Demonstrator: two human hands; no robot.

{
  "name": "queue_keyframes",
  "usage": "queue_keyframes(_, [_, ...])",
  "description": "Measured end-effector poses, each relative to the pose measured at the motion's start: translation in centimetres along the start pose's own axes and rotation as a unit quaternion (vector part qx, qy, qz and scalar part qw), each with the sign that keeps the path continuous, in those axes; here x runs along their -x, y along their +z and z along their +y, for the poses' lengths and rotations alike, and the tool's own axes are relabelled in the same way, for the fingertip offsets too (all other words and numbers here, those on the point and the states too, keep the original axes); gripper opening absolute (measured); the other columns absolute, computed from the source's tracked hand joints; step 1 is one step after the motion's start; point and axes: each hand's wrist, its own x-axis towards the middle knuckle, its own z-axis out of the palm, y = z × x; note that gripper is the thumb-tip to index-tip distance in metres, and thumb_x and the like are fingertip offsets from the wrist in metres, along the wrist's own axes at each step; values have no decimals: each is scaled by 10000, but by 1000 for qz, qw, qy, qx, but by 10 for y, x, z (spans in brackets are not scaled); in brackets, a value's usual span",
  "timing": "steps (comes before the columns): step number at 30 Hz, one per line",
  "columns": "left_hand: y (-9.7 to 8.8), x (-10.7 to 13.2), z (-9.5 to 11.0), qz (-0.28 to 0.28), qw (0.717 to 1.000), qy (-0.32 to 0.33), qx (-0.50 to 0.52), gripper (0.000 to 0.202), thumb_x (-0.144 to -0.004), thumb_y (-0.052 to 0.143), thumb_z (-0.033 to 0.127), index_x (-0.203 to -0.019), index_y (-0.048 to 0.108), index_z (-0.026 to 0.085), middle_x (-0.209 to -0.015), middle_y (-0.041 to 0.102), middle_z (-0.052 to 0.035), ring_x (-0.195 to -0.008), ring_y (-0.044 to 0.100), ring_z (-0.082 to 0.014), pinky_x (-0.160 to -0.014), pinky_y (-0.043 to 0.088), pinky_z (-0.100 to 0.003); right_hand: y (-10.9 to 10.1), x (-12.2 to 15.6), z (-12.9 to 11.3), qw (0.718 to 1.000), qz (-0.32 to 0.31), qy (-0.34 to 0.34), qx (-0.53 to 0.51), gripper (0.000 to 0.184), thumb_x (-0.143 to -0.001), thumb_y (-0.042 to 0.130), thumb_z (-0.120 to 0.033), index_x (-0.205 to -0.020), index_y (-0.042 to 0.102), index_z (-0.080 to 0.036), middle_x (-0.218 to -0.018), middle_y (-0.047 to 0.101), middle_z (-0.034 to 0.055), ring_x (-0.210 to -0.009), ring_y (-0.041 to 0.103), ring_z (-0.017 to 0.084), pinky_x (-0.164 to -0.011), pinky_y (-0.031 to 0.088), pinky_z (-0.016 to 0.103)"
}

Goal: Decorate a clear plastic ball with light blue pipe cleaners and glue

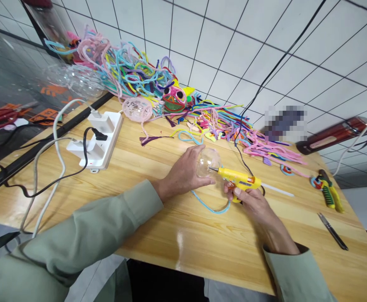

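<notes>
My left hand [185, 170] is wrapped round the left side of a clear plastic ball [208, 161], holding it above the table. In my right hand [249, 199] is a yellow glue gun [238, 177], its fingers closed round the handle. The gun's metal nozzle points left, at the ball's right side; whether it touches is hard to tell. A white glue stick [278, 189] sticks out of the gun's back end. A light blue pipe cleaner [210, 207] curves out from below the ball over the table.
Heaped pipe cleaners [133, 71] lie along the tiled wall. A white power strip [108, 142] with plugs and cables stands at left. At right are pliers [328, 191], a utility knife [333, 231] and a red flask [334, 135]. Red scissors [1, 116] lie far left.
</notes>
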Motion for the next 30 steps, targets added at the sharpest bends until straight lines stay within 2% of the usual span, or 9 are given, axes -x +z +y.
queue_keyframes(5, [0,0,-1,1,1000,10,-10,1010,-780,915,430,-1572,343,172,-1535,530,-234,-1472,513,-420,-1240,459,-628,0,0,1,1000,-1,7,-1,423,-845,833,-632,-973,787,-232,-883,715,46,-730,602,190,-720,516,339])
queue_keyframes(10, [0,0,-1,-2,1000,10,-11,1016,-774,922,428,-1572,347,174,-1538,529,-232,-1462,525,-414,-1224,482,-611,-2,-1,2,1000,19,-6,2,452,-827,833,-664,-957,790,-233,-910,730,58,-771,629,209,-758,529,356])
queue_keyframes(16, [-1,0,-2,-4,1000,11,-11,1021,-778,920,429,-1576,333,180,-1534,527,-232,-1460,524,-415,-1216,484,-623,-3,1,2,1000,3,13,8,437,-836,833,-651,-955,792,-232,-856,712,46,-759,613,201,-744,521,346])
queue_keyframes(20, [-1,0,-1,-4,1000,6,-10,1014,-786,914,440,-1578,331,193,-1535,525,-224,-1474,516,-409,-1225,477,-620,-1,2,1,1000,4,17,3,431,-840,833,-645,-966,793,-235,-888,719,47,-760,603,193,-738,515,336])
queue_keyframes(27, [0,0,-2,-2,1000,2,-10,1007,-790,907,447,-1576,335,182,-1537,527,-228,-1466,521,-405,-1221,479,-613,-2,-1,2,1000,20,7,-2,434,-832,837,-650,-950,783,-236,-893,712,43,-770,617,201,-757,524,345])
queue_keyframes(30, [0,1,-3,-2,1000,5,-10,1009,-785,910,447,-1571,341,171,-1536,526,-236,-1465,518,-408,-1221,477,-611,-4,0,3,1000,8,6,1,435,-833,836,-650,-947,784,-234,-871,708,39,-752,612,193,-741,519,337])
